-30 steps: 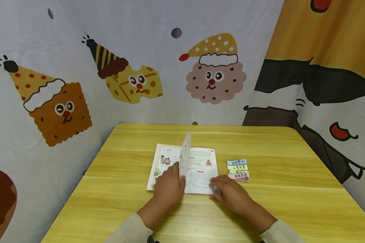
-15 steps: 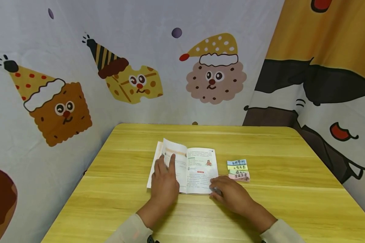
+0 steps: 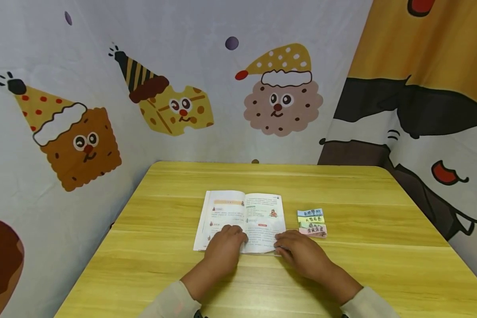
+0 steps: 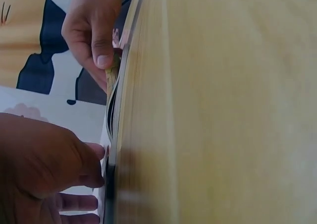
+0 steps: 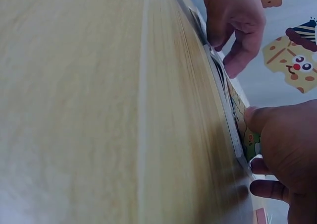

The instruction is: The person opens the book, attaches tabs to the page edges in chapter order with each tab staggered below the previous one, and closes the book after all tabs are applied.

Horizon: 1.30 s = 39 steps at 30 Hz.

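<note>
The leaf (image 3: 223,210) has come down, so turning seems finished. The book (image 3: 259,223) lies on the desk (image 3: 258,289); I see left hand (image 3: 224,248) loose at six o'clock, right hand (image 3: 303,255) pinching its edge at four.

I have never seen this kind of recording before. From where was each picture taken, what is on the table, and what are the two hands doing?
No machine works here: these are a person's bare hands. The wide picture comes from a camera worn on the head, looking forward and down. The two others come from a camera on each wrist; there the table looks turned on its side.

On the table lies an open book, with coloured paper strips bearing handwriting to its right. Behind hangs a cloth with cartoon figures.

The left hand rests its fingers on the pages near the middle fold. The right hand seems to pinch the book's lower right page corner.
</note>
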{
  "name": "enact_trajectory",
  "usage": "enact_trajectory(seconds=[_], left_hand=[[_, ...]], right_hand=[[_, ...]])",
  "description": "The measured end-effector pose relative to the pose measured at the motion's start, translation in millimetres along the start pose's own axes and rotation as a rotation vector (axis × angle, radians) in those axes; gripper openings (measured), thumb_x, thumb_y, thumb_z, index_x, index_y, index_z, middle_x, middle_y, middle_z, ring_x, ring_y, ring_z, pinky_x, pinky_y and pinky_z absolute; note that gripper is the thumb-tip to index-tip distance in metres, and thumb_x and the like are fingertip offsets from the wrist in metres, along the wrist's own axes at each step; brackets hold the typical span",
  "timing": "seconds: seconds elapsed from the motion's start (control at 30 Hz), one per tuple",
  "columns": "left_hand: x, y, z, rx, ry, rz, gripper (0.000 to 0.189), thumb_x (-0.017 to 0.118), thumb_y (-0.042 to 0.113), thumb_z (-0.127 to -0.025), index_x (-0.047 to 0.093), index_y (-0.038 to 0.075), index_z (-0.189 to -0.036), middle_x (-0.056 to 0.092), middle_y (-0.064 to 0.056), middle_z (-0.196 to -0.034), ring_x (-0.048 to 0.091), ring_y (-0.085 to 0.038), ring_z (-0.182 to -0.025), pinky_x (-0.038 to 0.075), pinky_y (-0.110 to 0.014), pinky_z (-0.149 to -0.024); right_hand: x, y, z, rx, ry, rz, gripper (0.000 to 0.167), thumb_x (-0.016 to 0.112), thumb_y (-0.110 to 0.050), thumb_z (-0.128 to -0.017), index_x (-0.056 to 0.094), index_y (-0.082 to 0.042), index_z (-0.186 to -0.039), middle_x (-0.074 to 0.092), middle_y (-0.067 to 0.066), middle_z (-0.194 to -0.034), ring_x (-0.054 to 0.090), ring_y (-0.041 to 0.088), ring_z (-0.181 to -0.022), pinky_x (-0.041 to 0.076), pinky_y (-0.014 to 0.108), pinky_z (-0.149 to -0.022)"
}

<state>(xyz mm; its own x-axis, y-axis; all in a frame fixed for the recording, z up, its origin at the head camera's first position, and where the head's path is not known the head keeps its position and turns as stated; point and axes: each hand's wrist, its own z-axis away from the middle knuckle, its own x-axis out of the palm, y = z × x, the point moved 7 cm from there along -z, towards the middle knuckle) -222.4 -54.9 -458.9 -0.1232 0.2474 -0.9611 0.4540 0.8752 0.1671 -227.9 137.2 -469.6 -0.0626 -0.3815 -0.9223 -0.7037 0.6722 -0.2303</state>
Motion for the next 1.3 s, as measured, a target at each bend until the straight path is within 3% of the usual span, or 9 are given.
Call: enact_trajectory(seconds=[0.1,0.37,0.87,1.3], left_hand=[[2.4,2.8,0.0,-0.002,-0.033,-0.01,0.026,0.069,0.002,-0.089,0.075,0.017,-0.109,0.064,-0.002,-0.115,0.058,-0.023,-0.104,0.052,-0.04,-0.08],[5.4,5.0,-0.3,0.006,-0.05,-0.034,0.025,0.071,0.024,-0.095,0.073,0.022,-0.119,0.064,-0.005,-0.119,0.058,-0.026,-0.106,0.052,-0.044,-0.08],[8.1,5.2,-0.8,0.021,-0.065,-0.024,0.026,0.071,0.024,-0.096,0.074,0.02,-0.121,0.062,-0.007,-0.121,0.058,-0.027,-0.103,0.053,-0.04,-0.078],[5.7,5.5,-0.3,0.03,-0.066,-0.032,0.026,0.073,0.024,-0.095,0.074,0.021,-0.12,0.061,-0.007,-0.116,0.057,-0.026,-0.099,0.052,-0.037,-0.072]], right_hand=[[0,0,-0.4,-0.002,0.009,0.004,0.014,0.075,-0.018,-0.095,0.078,-0.012,-0.107,0.071,0.004,-0.119,0.064,0.023,-0.115,0.05,0.041,-0.099],[-2,-1,-0.6,-0.004,0.001,0.012,0.015,0.076,-0.018,-0.094,0.078,-0.011,-0.107,0.072,0.004,-0.119,0.064,0.024,-0.115,0.05,0.041,-0.099],[-2,1,0.6,0.072,-0.073,0.003,0.012,0.076,-0.022,-0.093,0.077,-0.016,-0.104,0.069,0.002,-0.123,0.062,0.023,-0.119,0.049,0.044,-0.101],[-14,9,-3.1,0.074,-0.036,0.032,0.017,0.078,-0.017,-0.091,0.076,-0.012,-0.107,0.072,-0.002,-0.106,0.066,0.019,-0.104,0.054,0.042,-0.09]])
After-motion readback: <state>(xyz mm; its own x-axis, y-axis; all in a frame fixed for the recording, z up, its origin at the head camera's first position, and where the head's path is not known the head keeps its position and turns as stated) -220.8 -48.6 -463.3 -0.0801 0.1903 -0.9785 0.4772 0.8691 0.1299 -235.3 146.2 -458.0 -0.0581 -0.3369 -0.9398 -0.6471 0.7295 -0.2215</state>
